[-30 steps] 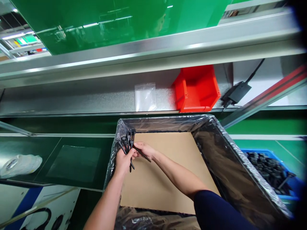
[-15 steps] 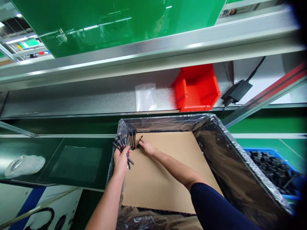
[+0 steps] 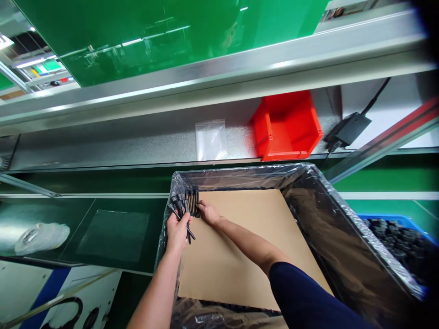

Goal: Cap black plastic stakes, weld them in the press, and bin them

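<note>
My left hand (image 3: 177,232) is closed around a bunch of slim black rods with thicker heads (image 3: 179,203), their thin ends sticking out below the fingers. It hovers over the left side of a brown cardboard sheet (image 3: 236,246). Beyond it, several like rods lie side by side in a short row (image 3: 193,201) in the sheet's far left corner. My right hand (image 3: 209,212) reaches in to the right end of that row, its fingertips pinched on the last black rod, which they partly hide. The sheet lies inside a deep box lined with clear plastic film (image 3: 240,172).
Behind the box, a metal shelf bears a clear plastic bag (image 3: 211,140), a red bin (image 3: 291,128) and a black adapter with a cable (image 3: 353,128). To the right is a blue crate of black parts (image 3: 398,233). A plastic-wrapped roll (image 3: 43,237) lies at left.
My right hand has brought its black rod down against the right end of the row. My left hand keeps its bunch, and the whole view has shifted slightly.
</note>
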{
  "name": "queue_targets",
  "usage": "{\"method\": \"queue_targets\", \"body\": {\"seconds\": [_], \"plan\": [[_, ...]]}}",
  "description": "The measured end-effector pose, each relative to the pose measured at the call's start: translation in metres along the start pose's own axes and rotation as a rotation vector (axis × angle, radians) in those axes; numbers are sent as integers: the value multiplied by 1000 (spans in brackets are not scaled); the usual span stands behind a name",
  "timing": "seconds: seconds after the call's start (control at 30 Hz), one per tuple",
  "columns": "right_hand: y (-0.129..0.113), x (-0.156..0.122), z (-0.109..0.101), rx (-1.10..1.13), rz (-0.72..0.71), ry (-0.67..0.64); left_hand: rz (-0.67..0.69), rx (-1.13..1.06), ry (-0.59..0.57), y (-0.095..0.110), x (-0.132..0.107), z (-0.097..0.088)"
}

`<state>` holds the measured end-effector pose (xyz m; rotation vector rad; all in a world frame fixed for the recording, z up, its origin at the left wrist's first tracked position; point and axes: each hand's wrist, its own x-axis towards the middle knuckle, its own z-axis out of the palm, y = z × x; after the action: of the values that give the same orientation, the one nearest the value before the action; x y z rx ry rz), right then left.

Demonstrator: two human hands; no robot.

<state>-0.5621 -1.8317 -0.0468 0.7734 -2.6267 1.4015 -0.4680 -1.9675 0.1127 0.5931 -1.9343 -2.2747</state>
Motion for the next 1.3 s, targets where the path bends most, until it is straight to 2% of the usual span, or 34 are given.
{"method": "queue_targets", "body": {"seconds": [0.1, 0.17, 0.23, 0.3, 0.33, 0.4, 0.5, 0.63, 0.73, 0.83, 0.97, 1.1, 1.3], "plan": [[-22, -4, -9, 107, 75, 77, 27, -6, -61, 2, -2, 1], [-44, -9, -16, 246, 107, 51, 30, -12, -92, 2, -3, 2], [-70, -16, -23, 547, 163, -25, 15, -1, -130, 1, -3, 3], [-94, -22, -29, 871, 252, -38, 22, 30, -166, -2, -4, 4], [-104, -24, -32, 984, 297, -18, 35, 53, -181, -4, -4, 4], [-112, -26, -35, 1062, 367, 39, 57, 87, -191, -7, -5, 4], [-100, -18, -38, 934, 517, 85, 14, 75, -176, -8, -7, 5], [-52, 7, -41, 642, 707, 108, -49, 75, -99, -7, -9, 6], [-18, 27, -41, 446, 780, 109, -41, 88, -77, -8, -8, 6], [2, 44, -35, 242, 806, 101, -23, 83, -65, -10, -8, 7], [7, 65, -20, 55, 790, 60, -16, 68, -26, -11, -8, 8], [2, 73, -13, -28, 779, 50, -13, 103, -20, -8, -9, 9], [-16, 61, -29, 46, 783, 86, 8, 41, -62, -7, -10, 11]]}}
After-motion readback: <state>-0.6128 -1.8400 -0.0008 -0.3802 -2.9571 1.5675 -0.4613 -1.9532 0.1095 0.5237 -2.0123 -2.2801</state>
